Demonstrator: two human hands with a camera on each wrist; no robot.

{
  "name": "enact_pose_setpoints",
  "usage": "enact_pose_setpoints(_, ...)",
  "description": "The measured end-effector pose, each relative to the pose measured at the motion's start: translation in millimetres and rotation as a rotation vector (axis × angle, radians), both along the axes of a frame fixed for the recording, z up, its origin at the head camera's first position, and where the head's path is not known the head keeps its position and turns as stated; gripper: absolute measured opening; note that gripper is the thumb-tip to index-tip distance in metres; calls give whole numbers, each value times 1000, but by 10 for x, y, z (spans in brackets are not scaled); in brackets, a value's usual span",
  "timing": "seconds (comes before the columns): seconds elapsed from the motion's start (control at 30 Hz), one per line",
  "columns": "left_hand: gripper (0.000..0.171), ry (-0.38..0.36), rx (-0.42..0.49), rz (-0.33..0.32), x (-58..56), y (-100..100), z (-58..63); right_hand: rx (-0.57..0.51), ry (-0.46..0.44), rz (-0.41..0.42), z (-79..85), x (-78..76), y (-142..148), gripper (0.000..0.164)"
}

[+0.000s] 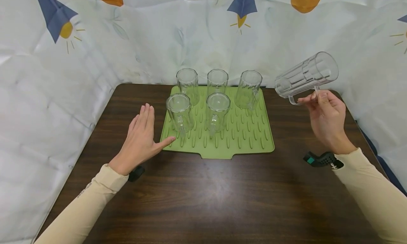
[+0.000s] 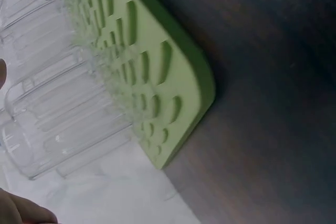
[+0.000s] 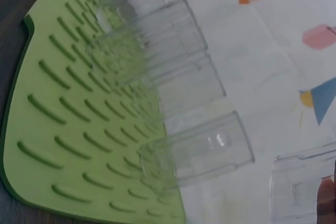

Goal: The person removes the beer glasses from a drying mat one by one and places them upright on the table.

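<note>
- I have the right hand (image 1: 329, 113) gripping a clear mug (image 1: 302, 77) by its handle (image 1: 291, 100), thumb pressed against fingers, in the air by the far right corner of the desk (image 1: 219, 198).
- I judge this mug stiff and not very heavy, its smooth wall slippery if wet; I cannot tell glass from plastic over the feed, so I would treat it as breakable.
- The handle looks to me the surest hold, though with the body hanging off to one side I would expect it to twist in a loose pinch.
- It looks colourless, see-through and tall, with panelled sides; it tilts, the end toward the desk's right edge sitting higher.
- My left hand (image 1: 141, 134) carries nothing: fingers straight, thumb spread over the near left corner of the green mat (image 1: 245, 141); I cannot tell whether it touches.
- That mat lies toward the desk's far edge, midway across, ribbed on top.
- On it stand three far mugs (image 1: 218, 82), along the desk's far edge, and two near mugs (image 1: 179, 113), more toward its left edge.
- Printed cloth (image 1: 178, 32) hangs behind the far edge.
</note>
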State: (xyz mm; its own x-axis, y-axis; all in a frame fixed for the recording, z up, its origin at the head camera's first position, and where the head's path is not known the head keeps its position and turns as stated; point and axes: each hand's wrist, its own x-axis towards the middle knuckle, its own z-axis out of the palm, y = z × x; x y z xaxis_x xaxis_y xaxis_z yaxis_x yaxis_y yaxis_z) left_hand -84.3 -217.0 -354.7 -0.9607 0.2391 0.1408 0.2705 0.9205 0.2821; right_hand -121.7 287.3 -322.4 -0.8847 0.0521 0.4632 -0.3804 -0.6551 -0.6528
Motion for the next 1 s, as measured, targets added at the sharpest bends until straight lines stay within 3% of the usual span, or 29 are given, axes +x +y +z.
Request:
enact_pose_setpoints(0.17,120,-30,3,-5,23,-3,-111,130,-18,-121,-62,-82,68,24)
enact_pose_setpoints(0.3,119,-49,-13,-18,32,7,-182,161,-34,-166,-108,-143,125,24)
enact_pose_setpoints(0.73,114,-165,-69,-53,42,47,-338,273,-83,-233,-294,-297,269,26)
enact_pose_setpoints(1.0,113,-181,-81,-65,16,86,-384,340,-124,-235,-408,-393,307,27)
